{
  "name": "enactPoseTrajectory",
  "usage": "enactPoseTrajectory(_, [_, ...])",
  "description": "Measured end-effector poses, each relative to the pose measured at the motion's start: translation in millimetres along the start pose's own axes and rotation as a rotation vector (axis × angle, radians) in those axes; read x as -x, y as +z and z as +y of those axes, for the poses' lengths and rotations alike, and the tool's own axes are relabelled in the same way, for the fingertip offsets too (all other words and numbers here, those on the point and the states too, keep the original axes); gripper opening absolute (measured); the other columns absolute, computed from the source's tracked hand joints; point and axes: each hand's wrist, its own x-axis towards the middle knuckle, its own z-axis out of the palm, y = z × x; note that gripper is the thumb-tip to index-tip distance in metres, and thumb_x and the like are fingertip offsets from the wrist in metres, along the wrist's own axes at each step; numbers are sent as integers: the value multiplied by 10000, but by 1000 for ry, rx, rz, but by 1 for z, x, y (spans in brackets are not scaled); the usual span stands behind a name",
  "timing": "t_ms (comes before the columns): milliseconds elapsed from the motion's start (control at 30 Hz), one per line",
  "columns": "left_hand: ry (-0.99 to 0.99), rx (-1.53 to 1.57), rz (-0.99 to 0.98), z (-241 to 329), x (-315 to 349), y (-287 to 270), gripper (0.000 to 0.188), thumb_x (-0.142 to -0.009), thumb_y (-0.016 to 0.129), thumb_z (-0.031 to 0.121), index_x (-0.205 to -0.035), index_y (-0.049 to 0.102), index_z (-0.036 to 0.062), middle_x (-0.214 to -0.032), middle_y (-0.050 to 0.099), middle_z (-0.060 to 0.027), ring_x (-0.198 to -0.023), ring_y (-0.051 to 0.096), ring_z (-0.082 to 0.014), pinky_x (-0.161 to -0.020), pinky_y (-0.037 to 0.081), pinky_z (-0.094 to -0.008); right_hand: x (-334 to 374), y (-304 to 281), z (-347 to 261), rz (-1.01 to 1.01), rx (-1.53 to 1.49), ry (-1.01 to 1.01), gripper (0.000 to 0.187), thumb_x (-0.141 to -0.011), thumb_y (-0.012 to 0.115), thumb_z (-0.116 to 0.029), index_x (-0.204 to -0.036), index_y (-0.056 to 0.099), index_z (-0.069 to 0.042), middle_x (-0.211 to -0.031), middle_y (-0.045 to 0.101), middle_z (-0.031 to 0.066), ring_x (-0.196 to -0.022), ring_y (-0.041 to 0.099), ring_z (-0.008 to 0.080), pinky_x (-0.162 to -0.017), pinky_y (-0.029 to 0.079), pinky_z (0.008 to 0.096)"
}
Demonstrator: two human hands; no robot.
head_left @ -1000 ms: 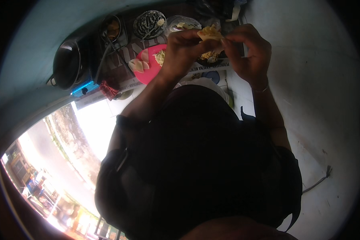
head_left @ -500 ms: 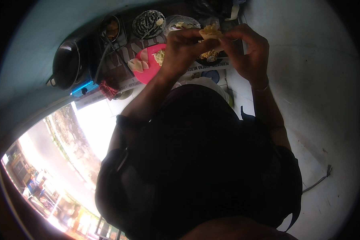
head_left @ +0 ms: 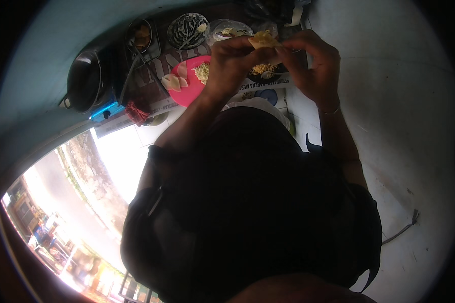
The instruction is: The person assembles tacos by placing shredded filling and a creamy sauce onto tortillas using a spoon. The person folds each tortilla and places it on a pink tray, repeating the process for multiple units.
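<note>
Wrapper (head_left: 263,45), pale and folded around a yellowish filling (head_left: 264,37) that shows along its top, is held up in the air in front of the person, above the things on the low work surface. The left hand (head_left: 230,65) pinches its left side between thumb and fingers, and the right hand (head_left: 314,65) grips its right edge with the fingertips, the other fingers curled. Just below the wrapper, partly covered by the hands, a dark dish (head_left: 266,80) carries crumbly yellow food (head_left: 264,69). To the left of it, partly behind the left hand and forearm, is a pink plate (head_left: 184,96) with flat pale pieces (head_left: 172,83) on its left side and a heap of pale green shreds (head_left: 201,72) near the hand. Beyond the plate are a round dark pan (head_left: 177,26) smeared with white and a clear plastic bag (head_left: 231,28) with something pale inside. Farther left, a container holds brown pieces (head_left: 142,37), and a large dark pot (head_left: 81,83) stands near the wall, with a red cloth (head_left: 136,112) lying to its right. Lettered sheeting (head_left: 149,85) covers the surface beneath these things
</note>
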Motion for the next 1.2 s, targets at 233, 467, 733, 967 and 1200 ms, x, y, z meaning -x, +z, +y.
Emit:
enactPoseTrajectory(233, [-41,116,30,2,-1,1,204,-818,681,77,-975,675,-54,-869,693,-106,-766,656,-130,-712,518,-232,0,-12,-3,-19,19,-9,190,-712,768,-131,-856,681,-42,-832,658,69,-742,658,182,-674,520,289])
enactPoseTrajectory(467, [-13,140,3,-2,-4,2,206,-823,677,79,-971,668,-64,-862,690,-108,-755,652,-129,-698,518,-232,2,-10,0,-4,43,-28,191,-705,771,-137,-843,676,-43,-829,654,74,-751,657,189,-662,519,294])
enactPoseTrajectory(733, [-17,119,19,-2,-3,2,210,-816,679,60,-983,666,-67,-870,691,-106,-761,652,-124,-708,519,-230,0,-10,-2,20,147,-110,164,-709,758,-132,-827,673,-56,-797,643,69,-737,640,205,-672,504,310])
enactPoseTrajectory(967, [-24,30,54,-2,2,1,216,-810,690,75,-984,676,-54,-847,695,-91,-763,656,-117,-723,521,-233,2,-5,-4,45,226,-174,101,-737,723,-97,-806,656,-67,-772,619,65,-724,600,222,-677,456,335])
enactPoseTrajectory(1200, [-51,-1,44,-5,7,-1,197,-819,686,77,-978,680,-40,-863,700,-91,-787,660,-117,-735,522,-238,7,4,-3,71,228,-159,98,-724,709,-93,-798,650,-69,-801,615,67,-754,590,239,-683,455,350])
